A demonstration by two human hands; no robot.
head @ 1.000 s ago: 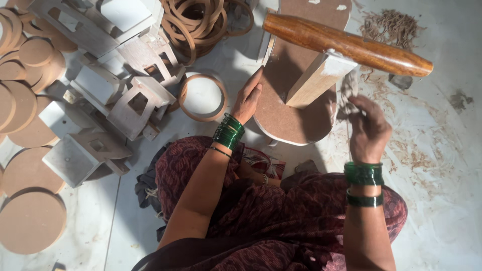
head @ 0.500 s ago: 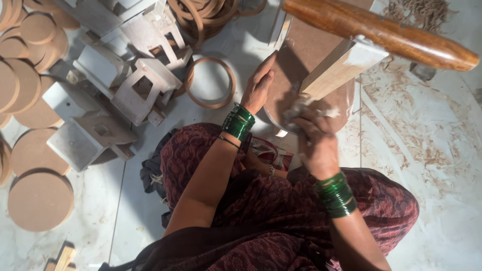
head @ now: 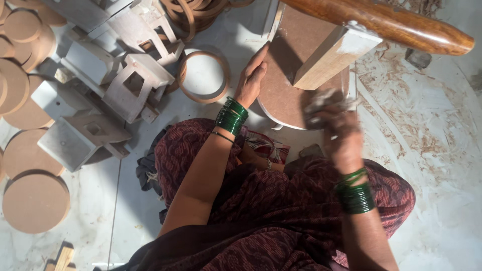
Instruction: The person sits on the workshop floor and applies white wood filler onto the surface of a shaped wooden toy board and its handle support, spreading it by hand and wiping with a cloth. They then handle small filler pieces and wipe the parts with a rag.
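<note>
A round brown board disc [head: 281,90] lies in front of me with a pale wooden block [head: 329,57] standing on it. My left hand [head: 252,75] rests flat against the disc's left edge, fingers together. My right hand [head: 336,128] is blurred with motion at the disc's near right edge, closed on a small grey wad, perhaps a rag or sandpaper [head: 324,100]. A long dark wooden handle [head: 386,22] crosses above the block.
A brown ring [head: 203,76] lies left of the disc, more rings [head: 196,12] behind it. Pale wooden stools [head: 133,85] are heaped at the left. Several brown discs [head: 35,200] lie along the left edge. Sawdust [head: 427,135] covers the floor at right.
My right hand has come in from the right side to the disc's near edge with the grey wad. My left hand stays on the disc's left edge. The view has shifted.
</note>
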